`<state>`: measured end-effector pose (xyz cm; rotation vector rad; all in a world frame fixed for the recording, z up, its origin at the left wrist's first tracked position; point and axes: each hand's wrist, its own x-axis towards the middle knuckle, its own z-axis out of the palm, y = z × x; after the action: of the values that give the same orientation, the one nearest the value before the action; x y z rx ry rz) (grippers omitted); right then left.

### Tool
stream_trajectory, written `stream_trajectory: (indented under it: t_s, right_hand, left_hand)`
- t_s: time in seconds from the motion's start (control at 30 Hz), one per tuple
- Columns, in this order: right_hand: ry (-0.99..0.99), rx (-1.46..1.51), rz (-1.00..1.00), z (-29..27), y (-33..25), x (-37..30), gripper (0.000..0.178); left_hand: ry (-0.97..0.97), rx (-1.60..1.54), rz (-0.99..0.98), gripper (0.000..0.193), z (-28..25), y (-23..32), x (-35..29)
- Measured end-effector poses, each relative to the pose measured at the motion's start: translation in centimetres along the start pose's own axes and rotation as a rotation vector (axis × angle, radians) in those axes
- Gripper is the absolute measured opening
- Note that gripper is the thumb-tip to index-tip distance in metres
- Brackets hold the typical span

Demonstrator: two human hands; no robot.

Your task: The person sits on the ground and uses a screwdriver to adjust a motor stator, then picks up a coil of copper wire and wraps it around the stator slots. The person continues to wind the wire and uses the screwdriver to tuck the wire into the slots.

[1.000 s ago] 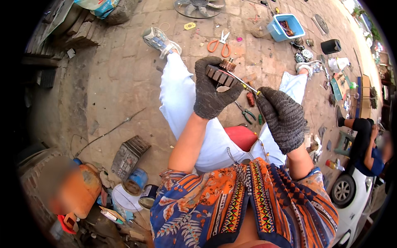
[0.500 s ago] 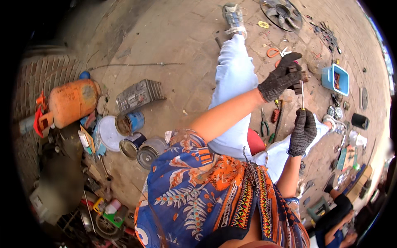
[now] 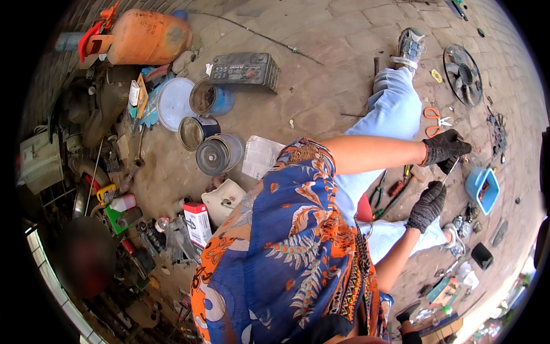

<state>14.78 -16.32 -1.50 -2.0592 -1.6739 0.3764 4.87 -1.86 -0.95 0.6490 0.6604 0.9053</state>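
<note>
My left hand [image 3: 444, 148], in a dark knit glove, is closed around a small dark part whose shape is mostly hidden by the fingers. My right hand [image 3: 428, 205], in the same kind of glove, grips a screwdriver [image 3: 451, 172]; only its thin metal shaft shows, its tip up against the part in my left hand. Beneath my hands, between my outstretched legs, lie pliers [image 3: 376, 198], a red-handled tool [image 3: 396, 188] and a hammer [image 3: 401, 195]. Orange-handled scissors [image 3: 432, 121] rest beyond my left hand.
A blue plastic basin [image 3: 482, 191] stands right of my hands, a round black fan [image 3: 462, 75] farther off. Toward the left are a black battery [image 3: 243, 70], open tins [image 3: 197, 133], an orange gas cylinder [image 3: 150, 37] and a red-and-white box [image 3: 198, 223].
The view has swung left, so everything sits differently in the picture. Both hands stay close together, still holding the part and the screwdriver.
</note>
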Motion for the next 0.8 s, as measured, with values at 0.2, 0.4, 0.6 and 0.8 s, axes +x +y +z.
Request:
stream_trajectory:
  t_s: [0.2,0.4,0.6,0.8]
  right_hand:
    - [0.005,-0.234,-0.060,0.0,2.2,-1.8,0.031]
    - [0.192,-0.083,-0.069,0.1,-1.4,-3.5,0.033]
    - [0.172,0.031,0.164,-1.2,-3.3,-4.7,0.024]
    - [0.163,0.019,0.159,-1.2,-3.2,-5.1,0.018]
  left_hand:
    - [-0.065,0.008,0.012,0.030,0.1,-0.6,-1.5]
    - [-0.254,-0.328,-0.029,0.031,-1.3,-2.8,-1.5]
    - [-0.385,-0.398,-0.361,0.066,-1.7,-2.2,-3.1]
    - [-0.385,-0.426,-0.465,0.067,-1.7,-2.1,-3.5]
